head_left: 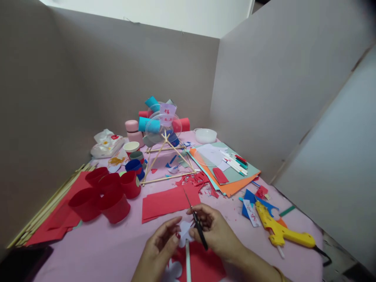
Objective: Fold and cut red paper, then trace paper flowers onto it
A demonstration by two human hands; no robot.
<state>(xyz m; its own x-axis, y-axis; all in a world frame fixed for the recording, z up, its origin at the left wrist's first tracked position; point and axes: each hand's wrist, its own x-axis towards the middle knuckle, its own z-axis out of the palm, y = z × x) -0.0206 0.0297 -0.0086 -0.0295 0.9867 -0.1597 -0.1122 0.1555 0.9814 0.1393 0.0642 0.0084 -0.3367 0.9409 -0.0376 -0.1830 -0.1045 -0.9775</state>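
My left hand (pixel 163 244) is closed with its fingertips on a small pale lilac paper flower (pixel 184 231). My right hand (pixel 213 227) grips a slim pointed tool with a black handle (pixel 199 231); its thin metal shaft points up and away. Its exact kind is hard to make out. The right thumb also reaches the paper's edge. Below the flower, a white stick (pixel 188 264) runs toward me, its top end near the petals. Under both hands lies red paper (pixel 205 262), with another pale petal-shaped cutout (pixel 174 269) by my left wrist.
Red paper cups (pixel 113 205) cluster at left, beside bundled wooden sticks (pixel 32 215). A stick-framed wheel model (pixel 166 137) stands at the back. Red sheets (pixel 167 201) lie ahead. On the right are a yellow glue gun (pixel 279 231), markers (pixel 236 162) and stacked card (pixel 249 176).
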